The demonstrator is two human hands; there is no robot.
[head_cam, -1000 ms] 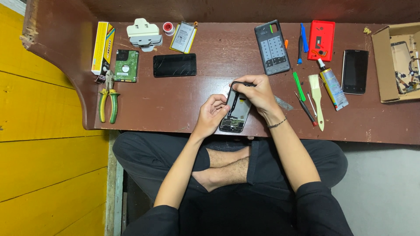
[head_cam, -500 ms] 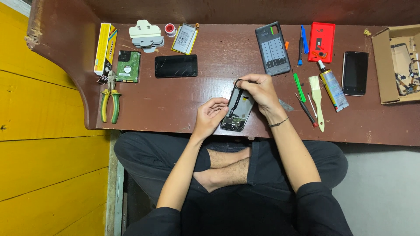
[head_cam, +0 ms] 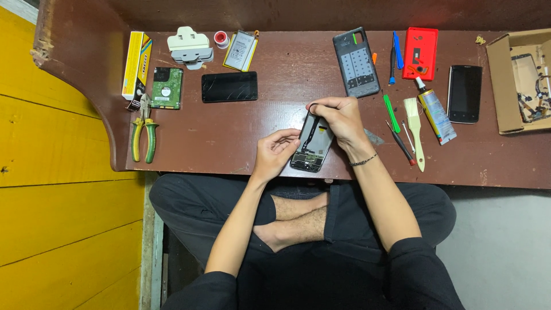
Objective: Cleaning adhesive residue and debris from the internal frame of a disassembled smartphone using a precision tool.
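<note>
An opened phone with its back removed lies on the dark wooden table near the front edge, its circuit board showing. My left hand steadies its left side, fingers curled against the frame. Over the phone's upper end sits my right hand, fingertips pinching at the top corner; whether a small tool is in them I cannot tell. A thin bracelet circles the right wrist.
At the back lie a grey phone cover, a red case, a black screen panel, a battery and a hard drive. Pliers lie left; a glue tube, brush, black phone and cardboard box right.
Both hands and the phone stay in about the same place; my right fingers have shifted slightly at the phone's top end.
</note>
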